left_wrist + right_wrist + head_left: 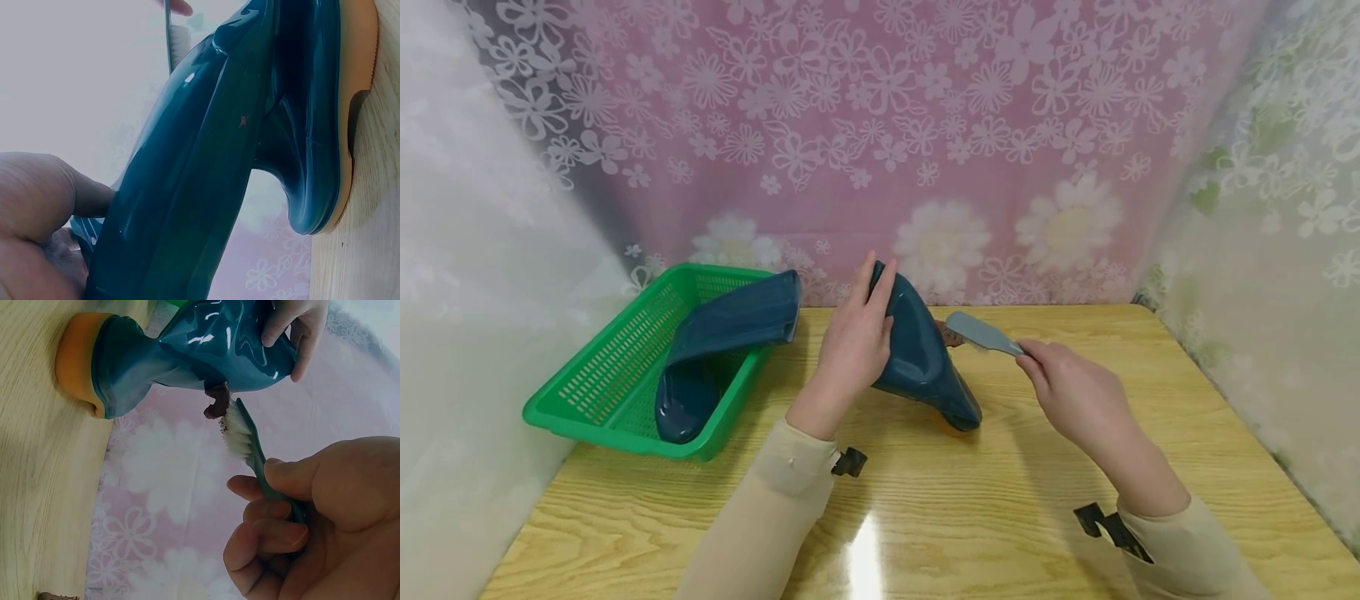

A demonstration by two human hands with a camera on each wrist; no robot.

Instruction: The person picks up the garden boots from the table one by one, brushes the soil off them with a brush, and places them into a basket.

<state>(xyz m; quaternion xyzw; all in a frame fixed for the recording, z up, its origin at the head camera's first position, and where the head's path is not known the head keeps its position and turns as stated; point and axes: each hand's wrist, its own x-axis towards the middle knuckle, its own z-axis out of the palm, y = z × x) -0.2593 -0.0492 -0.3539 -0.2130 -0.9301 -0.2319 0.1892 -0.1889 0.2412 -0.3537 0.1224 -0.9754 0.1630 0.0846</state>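
A dark teal rubber boot [917, 350] with an orange sole [78, 359] stands on the table, its shaft bent over to one side. My left hand [853, 337] grips the top of the shaft between thumb and fingers. In my right hand [1078, 400] is a grey-handled brush [981, 333], held by its handle. The white bristles [236, 434] meet a brown, mud-like clump [217, 401] that sticks out from the shaft. A small brown speck [244, 121] marks the shaft in the left wrist view.
A green plastic basket [715, 446] stands at the left with a second teal boot [730, 321] inside, its shaft leaning over the rim. Another brown piece [57, 596] lies on the wooden table [925, 517]. A pink floral curtain [880, 167] hangs behind.
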